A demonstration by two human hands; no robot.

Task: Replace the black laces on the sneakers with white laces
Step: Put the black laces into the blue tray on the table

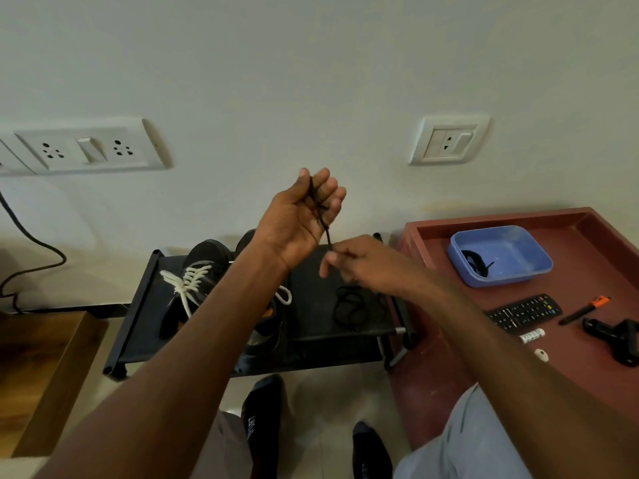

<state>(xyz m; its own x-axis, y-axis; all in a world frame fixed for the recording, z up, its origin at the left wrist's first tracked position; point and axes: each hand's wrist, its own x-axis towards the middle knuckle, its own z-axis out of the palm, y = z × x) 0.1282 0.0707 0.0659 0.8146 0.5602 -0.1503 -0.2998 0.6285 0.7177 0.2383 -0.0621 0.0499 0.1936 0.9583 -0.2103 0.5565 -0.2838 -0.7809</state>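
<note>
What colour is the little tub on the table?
Blue; the tub shows clearly in the head view.

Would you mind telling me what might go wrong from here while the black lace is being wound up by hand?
1. The black lace is looped loosely over the left hand; the coil may slip off if those fingers spread.
2. The right hand only pinches the lace end, so a tug could free it.
3. Loose lace could drop among the black loops on the rack and tangle.
</note>
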